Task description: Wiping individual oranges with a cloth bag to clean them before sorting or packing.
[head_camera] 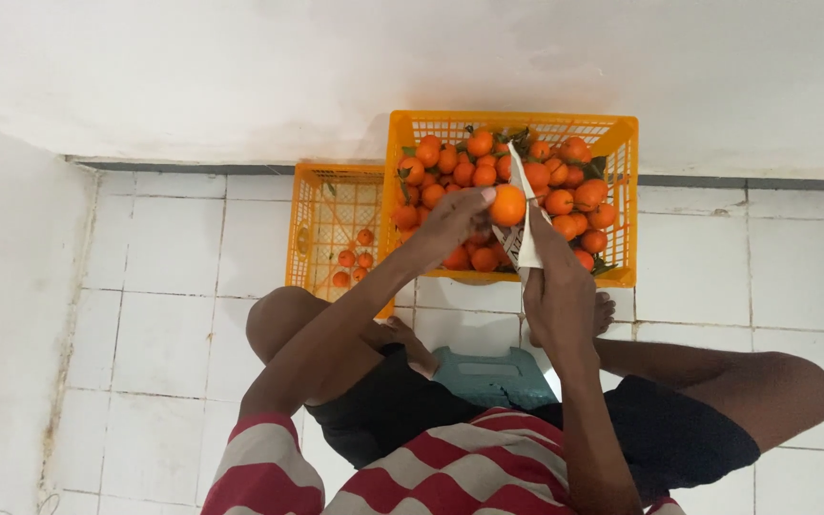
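Nearest the lens, a red-and-white striped shirt (pixel 431 472) and dark shorts (pixel 665 434) belong to a person seated low on a small teal stool (pixel 493 374), knees spread toward 9 and 3 o'clock so both arms reach straight ahead between them. The left hand (pixel 450 221) is closed in a fingertip grip on a single orange fruit (pixel 507 205), lifted just above the heap. The right hand (pixel 557 291) is closed around the lower end of a white paper piece (pixel 524 215), which stands upright and touches the fruit's 3 o'clock side; the hands meet so fruit and paper come together over the supply. Directly beyond, at 12 o'clock, the full orange crate (pixel 627 200) sits on the white tiled floor (pixel 164 315), against the base of the wall (pixel 240 76), heaped with fruit and a few green leaves. Its near edge lies just beyond the bare foot (pixel 603 310), within arm's reach. At about 11 o'clock, touching the full crate's side, a second orange crate (pixel 312 224) holds only a handful of fruit, placed beside the left arm as a separate compartment.
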